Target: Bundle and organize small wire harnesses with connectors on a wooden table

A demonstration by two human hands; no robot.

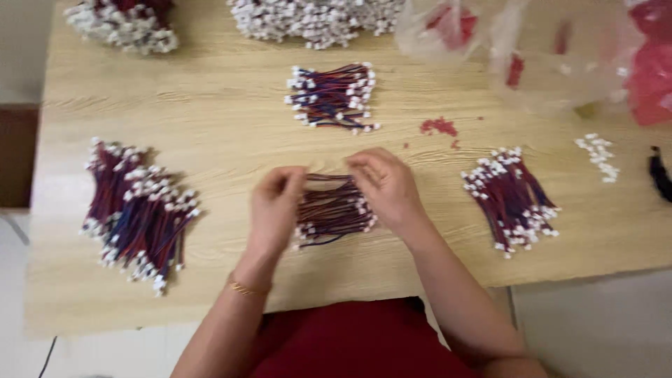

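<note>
Red and blue wires with small white plugs at both ends lie bunched between my hands as a short wire bundle (334, 210) at the middle of the pale wooden table (224, 105); my left hand (274, 206) curls round its left end, fingers bent and closed in a pinch on the plugs there, wrist bearing a thin gold bangle (245, 288); my right hand (383, 185) arches over the right end, fingers half folded and pressing down on the wires, thumb tucked under where I cannot tell how it grips; neither hand is spread flat; to my left a larger heap of the same wires (136, 210) sits well apart, near the table's left edge; straight ahead another small bunch (332, 96) lies beyond my fingers, with bare wood between; to my right a third pile (511, 199) rests near the front edge, a loose scatter of white plugs (598, 155) beyond it; red crumbs (439, 126) dot the wood past my right hand; clear plastic bags (532, 56) with red contents crowd the far right corner, and big white-plug heaps (315, 19) line the far edge; the near edge runs just below my wrists, above my red lap (357, 343).
</note>
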